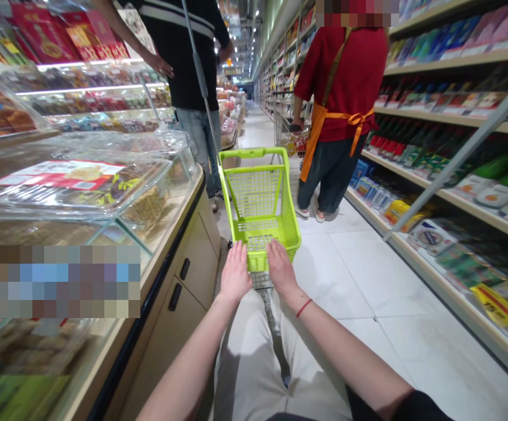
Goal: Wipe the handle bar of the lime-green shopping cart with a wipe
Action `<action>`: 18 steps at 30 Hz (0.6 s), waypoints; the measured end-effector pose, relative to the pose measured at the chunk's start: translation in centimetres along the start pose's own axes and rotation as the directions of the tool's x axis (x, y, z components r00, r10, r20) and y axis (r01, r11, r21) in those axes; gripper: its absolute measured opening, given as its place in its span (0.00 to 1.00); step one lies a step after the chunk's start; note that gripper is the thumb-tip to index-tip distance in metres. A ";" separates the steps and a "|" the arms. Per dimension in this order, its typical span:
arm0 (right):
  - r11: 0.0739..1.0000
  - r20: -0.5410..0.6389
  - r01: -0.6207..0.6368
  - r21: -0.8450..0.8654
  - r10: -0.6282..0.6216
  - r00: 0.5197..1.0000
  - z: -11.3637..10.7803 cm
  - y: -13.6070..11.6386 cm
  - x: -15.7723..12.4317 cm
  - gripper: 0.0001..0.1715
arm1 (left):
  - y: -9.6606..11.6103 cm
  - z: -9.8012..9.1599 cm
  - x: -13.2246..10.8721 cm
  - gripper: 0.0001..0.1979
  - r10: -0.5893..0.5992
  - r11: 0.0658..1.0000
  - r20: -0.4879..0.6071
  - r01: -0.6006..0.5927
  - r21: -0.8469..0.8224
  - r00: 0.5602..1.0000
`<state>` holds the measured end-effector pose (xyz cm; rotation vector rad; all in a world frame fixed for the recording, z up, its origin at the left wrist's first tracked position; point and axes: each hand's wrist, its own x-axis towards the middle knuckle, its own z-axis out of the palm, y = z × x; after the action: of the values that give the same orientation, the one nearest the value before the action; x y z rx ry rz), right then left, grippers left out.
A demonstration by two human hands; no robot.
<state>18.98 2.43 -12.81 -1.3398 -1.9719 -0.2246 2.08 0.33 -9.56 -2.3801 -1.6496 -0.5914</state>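
A lime-green shopping cart [260,202] stands in the aisle right in front of me, its basket showing nothing inside. My left hand [235,273] and my right hand [280,269] rest side by side on the cart's near edge, fingers curled over the handle. A thin red band circles my right wrist. My light trousers show below the arms.
A glass-topped food counter [166,234] with clear lids runs along my left. Stocked shelves [456,199] line the right. A person in a red top and orange apron [339,111] stands ahead right by another cart; a second person in dark clothes [192,70] stands at the counter.
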 end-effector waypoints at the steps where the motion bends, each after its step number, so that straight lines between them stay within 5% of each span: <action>1: 0.999 0.028 0.027 0.034 -0.028 0.999 0.4 -1.2 0.3 0.32 | 0.0 0.0 0.0 0.41 0.002 1.000 0.002 -0.002 0.000 1.000; 5: 0.982 0.113 0.092 0.164 -0.112 0.987 1.3 -4.6 1.4 0.31 | -0.2 0.2 0.0 0.37 0.012 1.000 0.013 -0.012 0.000 1.000; 8: 0.982 0.120 0.088 0.170 -0.109 0.987 1.2 -4.6 1.5 0.29 | -0.2 0.1 0.0 0.37 -0.006 1.000 0.008 0.006 0.011 1.000; 18: 0.994 0.014 -0.006 0.111 0.005 1.000 -2.3 3.7 -0.2 0.27 | 0.2 -0.6 0.0 0.42 -0.047 0.999 0.028 0.046 0.005 0.999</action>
<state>23.23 2.75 -12.21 -1.2780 -1.9619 -0.1018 2.15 0.03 -8.95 -2.3633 -1.7201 -0.5647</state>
